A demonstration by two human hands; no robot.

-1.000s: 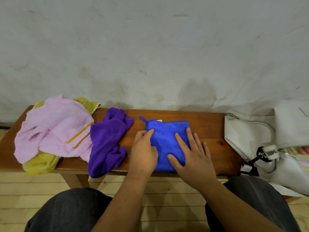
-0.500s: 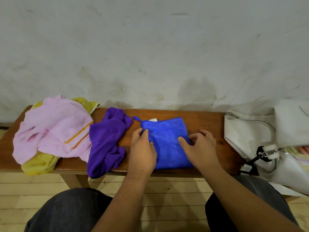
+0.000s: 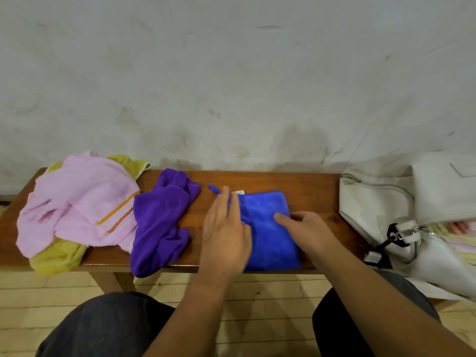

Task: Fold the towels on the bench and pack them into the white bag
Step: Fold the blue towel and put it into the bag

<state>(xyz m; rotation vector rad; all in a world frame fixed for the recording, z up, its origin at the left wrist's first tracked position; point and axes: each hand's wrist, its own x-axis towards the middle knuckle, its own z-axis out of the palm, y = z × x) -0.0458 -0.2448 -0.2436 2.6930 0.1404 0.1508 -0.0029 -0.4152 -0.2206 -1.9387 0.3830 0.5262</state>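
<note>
A folded blue towel (image 3: 268,228) lies flat on the wooden bench (image 3: 309,186), its loop and white label at the back left corner. My left hand (image 3: 225,233) rests flat on the towel's left edge, fingers straight and pointing away from me. My right hand (image 3: 306,229) is at the towel's right edge, thumb on top of the cloth and fingers curled under the edge. A crumpled purple towel (image 3: 159,222) lies left of the blue one. A pink towel (image 3: 79,204) is heaped over a yellow towel (image 3: 58,258) at the bench's left end. The white bag (image 3: 386,210) stands at the right end.
A grey plastered wall rises right behind the bench. The bag's zip is open and pale folded cloth (image 3: 458,235) shows inside it. A black clip and strap (image 3: 392,237) hang on the bag's front. My knees are below the bench's front edge, over a wooden floor.
My left hand has slid farther back along the blue towel's left edge with the fingers straightened. My right hand stays at the right edge, its thumb now lying on the cloth.
</note>
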